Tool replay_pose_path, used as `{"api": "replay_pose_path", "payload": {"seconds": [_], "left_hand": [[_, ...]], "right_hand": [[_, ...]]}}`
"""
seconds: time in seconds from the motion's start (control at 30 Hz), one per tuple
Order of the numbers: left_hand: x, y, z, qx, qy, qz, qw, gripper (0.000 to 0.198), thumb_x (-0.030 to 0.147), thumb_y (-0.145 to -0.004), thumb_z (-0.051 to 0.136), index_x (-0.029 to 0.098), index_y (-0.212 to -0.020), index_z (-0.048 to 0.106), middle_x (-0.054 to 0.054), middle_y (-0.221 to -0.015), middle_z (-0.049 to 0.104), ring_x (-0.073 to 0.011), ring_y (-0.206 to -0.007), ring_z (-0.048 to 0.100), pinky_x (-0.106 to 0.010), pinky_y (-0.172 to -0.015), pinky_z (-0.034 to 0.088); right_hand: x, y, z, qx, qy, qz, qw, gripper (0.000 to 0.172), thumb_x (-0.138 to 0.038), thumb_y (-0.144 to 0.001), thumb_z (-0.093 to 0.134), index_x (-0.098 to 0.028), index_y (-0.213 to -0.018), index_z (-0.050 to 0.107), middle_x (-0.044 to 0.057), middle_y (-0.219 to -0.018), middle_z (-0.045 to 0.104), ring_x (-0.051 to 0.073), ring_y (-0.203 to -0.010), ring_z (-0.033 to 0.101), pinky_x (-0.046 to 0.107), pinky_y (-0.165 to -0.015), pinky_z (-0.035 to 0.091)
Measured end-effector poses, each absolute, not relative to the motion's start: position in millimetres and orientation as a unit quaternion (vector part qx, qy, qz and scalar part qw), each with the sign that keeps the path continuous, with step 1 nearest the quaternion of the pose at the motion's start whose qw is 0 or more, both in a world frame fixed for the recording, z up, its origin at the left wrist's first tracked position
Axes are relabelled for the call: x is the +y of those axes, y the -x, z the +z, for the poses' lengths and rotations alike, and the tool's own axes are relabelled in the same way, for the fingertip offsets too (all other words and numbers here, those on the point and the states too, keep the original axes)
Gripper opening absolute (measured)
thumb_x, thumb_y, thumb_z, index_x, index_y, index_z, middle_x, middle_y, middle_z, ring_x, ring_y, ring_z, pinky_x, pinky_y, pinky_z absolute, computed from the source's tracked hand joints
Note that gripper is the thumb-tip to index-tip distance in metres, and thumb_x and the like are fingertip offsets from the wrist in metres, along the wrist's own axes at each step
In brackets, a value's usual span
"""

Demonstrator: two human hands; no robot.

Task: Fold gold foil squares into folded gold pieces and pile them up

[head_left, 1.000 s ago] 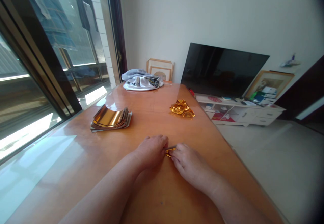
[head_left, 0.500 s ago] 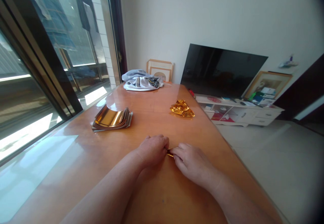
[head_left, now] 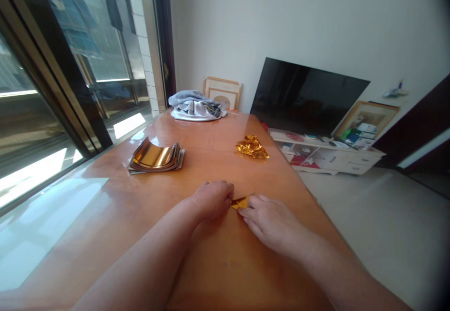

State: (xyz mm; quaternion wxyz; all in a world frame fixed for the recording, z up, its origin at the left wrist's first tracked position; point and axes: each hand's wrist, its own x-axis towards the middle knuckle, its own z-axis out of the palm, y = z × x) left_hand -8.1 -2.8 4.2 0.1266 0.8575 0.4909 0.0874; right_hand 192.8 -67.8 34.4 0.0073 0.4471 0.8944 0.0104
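Between my two hands, low over the wooden table (head_left: 207,269), is a small folded piece of gold foil paper (head_left: 241,202). My left hand (head_left: 214,199) is closed, its curled fingers pinching the left end of the paper. The fingers of my right hand (head_left: 263,215) grip the right end and cover part of it. Farther off to the left lies a stack of curved gold foil sheets (head_left: 156,155). A small heap of folded gold foil pieces (head_left: 251,147) rests near the table's right edge.
Bundled pale cloth (head_left: 197,106) lies at the far end of the table. A picture frame (head_left: 222,90) leans on the wall behind it. To the right stand a large television (head_left: 307,97) and a low white cabinet (head_left: 337,161). Glass sliding doors (head_left: 105,57) run along the left.
My right hand has shifted slightly right, apart from the left. More of the gold foil paper shows between them, its folded face opened wider. The view has tilted a little.
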Motion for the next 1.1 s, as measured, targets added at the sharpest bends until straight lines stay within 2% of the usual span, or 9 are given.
{"api": "replay_pose_path", "payload": {"seconds": [0.13,0.33,0.57,0.9,1.1], "left_hand": [[-2,8,3,0.488,-0.86,0.085,0.125,0.015,0.025,-0.083,0.049,0.025,-0.089,0.064,-0.004,-0.098,0.071,-0.0228,-0.085,0.066,-0.033,-0.073,0.046],[-2,8,3,0.494,-0.856,0.086,0.123,0.017,0.024,-0.083,0.051,0.024,-0.091,0.066,-0.005,-0.1,0.071,-0.0227,-0.087,0.066,-0.032,-0.076,0.047],[-4,8,7,0.491,-0.856,0.079,0.139,0.019,0.025,-0.083,0.053,0.024,-0.095,0.067,-0.006,-0.103,0.071,-0.0229,-0.09,0.066,-0.032,-0.08,0.047],[4,15,6,0.483,-0.847,0.084,0.205,0.017,0.027,-0.083,0.053,0.024,-0.093,0.067,-0.003,-0.094,0.071,-0.0182,-0.08,0.063,-0.025,-0.066,0.044],[8,21,8,0.473,-0.844,0.085,0.239,0.017,0.031,-0.082,0.057,0.021,-0.091,0.066,-0.002,-0.09,0.071,-0.0164,-0.076,0.061,-0.023,-0.061,0.042]], "right_hand": [[-73,-203,34,0.895,-0.445,0.006,0.001,0.031,-0.031,-0.103,0.041,-0.025,-0.104,0.072,0.007,-0.099,0.064,0.021,-0.093,0.056,0.032,-0.08,0.041],[-68,-201,32,0.884,-0.464,0.011,-0.053,0.028,-0.027,-0.1,0.045,-0.02,-0.087,0.069,0.007,-0.092,0.063,0.019,-0.088,0.055,0.032,-0.08,0.044],[-61,-185,12,0.911,-0.407,-0.006,-0.071,0.026,-0.018,-0.1,0.042,-0.017,-0.095,0.067,0.007,-0.096,0.064,0.019,-0.089,0.056,0.031,-0.081,0.048],[-58,-185,4,0.91,-0.406,-0.014,-0.088,0.032,-0.014,-0.1,0.042,-0.018,-0.121,0.065,0.01,-0.109,0.064,0.021,-0.105,0.054,0.035,-0.093,0.048],[-58,-182,8,0.908,-0.414,0.001,-0.061,0.032,-0.016,-0.101,0.042,-0.021,-0.121,0.066,0.009,-0.108,0.065,0.022,-0.104,0.054,0.034,-0.092,0.047]]}}
